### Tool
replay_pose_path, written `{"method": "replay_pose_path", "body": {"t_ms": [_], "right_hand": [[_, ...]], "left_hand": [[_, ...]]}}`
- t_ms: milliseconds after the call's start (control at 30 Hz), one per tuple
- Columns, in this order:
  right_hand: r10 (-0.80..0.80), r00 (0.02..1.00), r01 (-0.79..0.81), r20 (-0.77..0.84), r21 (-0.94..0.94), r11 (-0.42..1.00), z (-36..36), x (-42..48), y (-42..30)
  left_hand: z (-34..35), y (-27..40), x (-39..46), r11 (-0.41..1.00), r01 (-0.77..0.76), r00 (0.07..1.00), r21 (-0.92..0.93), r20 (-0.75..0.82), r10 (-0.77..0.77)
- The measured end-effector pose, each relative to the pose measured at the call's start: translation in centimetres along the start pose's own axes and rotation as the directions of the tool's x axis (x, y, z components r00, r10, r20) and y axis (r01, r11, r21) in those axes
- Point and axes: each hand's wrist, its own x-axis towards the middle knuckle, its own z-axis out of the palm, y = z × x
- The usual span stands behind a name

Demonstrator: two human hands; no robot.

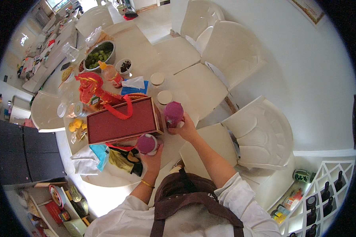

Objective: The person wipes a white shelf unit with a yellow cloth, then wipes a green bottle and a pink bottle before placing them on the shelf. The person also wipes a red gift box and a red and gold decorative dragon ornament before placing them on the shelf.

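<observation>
My left hand (152,158) grips a jar with a purple top (146,144) at the near edge of a dark red box. My right hand (186,128) is closed around a second purple-topped jar (173,112), upright beside the box's right end. Whether the purple is a lid or a wrap, I cannot tell. The dark red wooden box (121,121) lies between and left of the hands, a red strap handle (118,114) looped over it. Beneath my left hand are yellow-and-black gloves (123,161).
Behind the box are a red fabric bag (90,87), an orange-capped bottle (112,74), a blue tissue pack (135,86) and a steel bowl of green fruit (111,54). Two round lids (165,97) lie beyond my right hand. Cream chairs (261,133) stand at the right.
</observation>
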Motion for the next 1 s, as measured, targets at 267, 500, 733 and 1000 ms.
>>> {"method": "replay_pose_path", "body": {"t_ms": [267,500,733,1000], "right_hand": [[0.272,0.962,-0.26,0.037,0.44,0.859,-8.2,-5.5,-2.9],[0.307,0.895,-0.078,-0.325,0.563,0.823,-15.7,-15.7,-3.9],[0.32,0.587,-0.022,-0.744,0.381,0.925,-23.7,-27.8,-7.9],[0.248,0.078,0.152,-0.966,0.257,0.954,-28.6,-41.9,-6.6]], "left_hand": [[-0.6,6.6,-2.1,0.822,0.211,0.918,-0.528,0.396,0.018],[6.7,14.5,-3.2,0.622,0.35,0.714,-0.7,0.629,0.306],[16.5,22.6,-7.4,0.724,0.535,0.188,-0.436,0.896,0.401],[24.3,30.9,-19.8,0.713,0.666,-0.254,-0.219,0.832,0.493]]}}
